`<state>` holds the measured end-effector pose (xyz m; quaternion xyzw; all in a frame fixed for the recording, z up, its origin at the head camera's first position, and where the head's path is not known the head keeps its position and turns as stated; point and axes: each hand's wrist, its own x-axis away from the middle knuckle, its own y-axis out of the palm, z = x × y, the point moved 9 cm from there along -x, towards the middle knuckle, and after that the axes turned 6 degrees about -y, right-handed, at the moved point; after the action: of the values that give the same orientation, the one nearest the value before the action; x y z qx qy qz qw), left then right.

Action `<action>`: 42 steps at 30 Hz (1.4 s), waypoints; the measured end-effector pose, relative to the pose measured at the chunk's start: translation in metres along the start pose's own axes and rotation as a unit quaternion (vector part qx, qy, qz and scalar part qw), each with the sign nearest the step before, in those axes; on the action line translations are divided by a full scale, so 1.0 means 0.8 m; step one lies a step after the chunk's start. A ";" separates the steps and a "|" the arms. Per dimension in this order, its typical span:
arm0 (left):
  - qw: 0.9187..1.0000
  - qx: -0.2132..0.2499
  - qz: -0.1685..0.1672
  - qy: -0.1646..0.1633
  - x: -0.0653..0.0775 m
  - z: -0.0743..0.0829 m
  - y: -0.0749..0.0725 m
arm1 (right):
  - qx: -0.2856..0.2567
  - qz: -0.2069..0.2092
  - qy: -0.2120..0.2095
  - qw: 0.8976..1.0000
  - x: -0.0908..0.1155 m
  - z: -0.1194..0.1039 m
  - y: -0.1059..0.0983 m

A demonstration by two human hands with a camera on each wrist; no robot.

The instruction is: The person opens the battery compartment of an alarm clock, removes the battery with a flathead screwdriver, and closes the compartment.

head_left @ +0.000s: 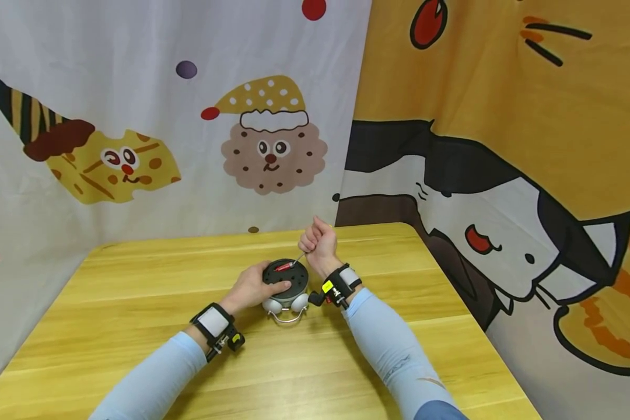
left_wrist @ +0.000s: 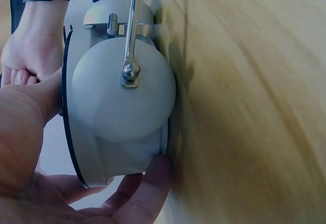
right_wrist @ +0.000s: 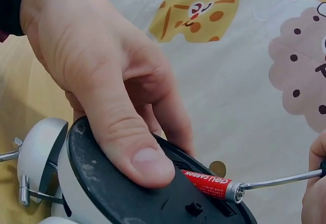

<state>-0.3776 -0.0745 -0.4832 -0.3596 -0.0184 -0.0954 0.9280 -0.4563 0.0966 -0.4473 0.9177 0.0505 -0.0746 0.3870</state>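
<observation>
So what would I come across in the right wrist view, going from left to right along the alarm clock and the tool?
Upper white bell, left thumb, red battery, thin metal tool, right hand.

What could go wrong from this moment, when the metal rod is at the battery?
First, the metal rod in the right hand touches one end of the red battery; it might slip and scratch the clock or poke the left hand. Second, that end looks lifted from its slot, so the battery could perhaps jump out and roll across the table.
</observation>
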 end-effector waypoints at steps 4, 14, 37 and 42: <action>1.000 0.001 -0.002 0.001 0.001 0.000 0.002 | -0.008 0.014 0.003 1.000 -0.001 0.001 -0.009; 1.000 -0.003 0.000 -0.002 0.001 0.002 0.002 | 0.001 0.036 -0.001 0.999 -0.003 -0.010 -0.024; 1.000 0.000 -0.003 -0.010 0.001 -0.004 0.001 | 0.111 -0.002 0.004 0.994 -0.004 -0.034 -0.021; 1.000 -0.002 -0.005 -0.010 0.002 -0.003 0.001 | 0.177 -0.003 -0.001 0.984 -0.004 -0.042 -0.026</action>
<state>-0.3759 -0.0761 -0.4854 -0.3621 -0.0296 -0.0966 0.9266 -0.4593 0.1349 -0.4381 0.9715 0.0383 -0.0844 0.2181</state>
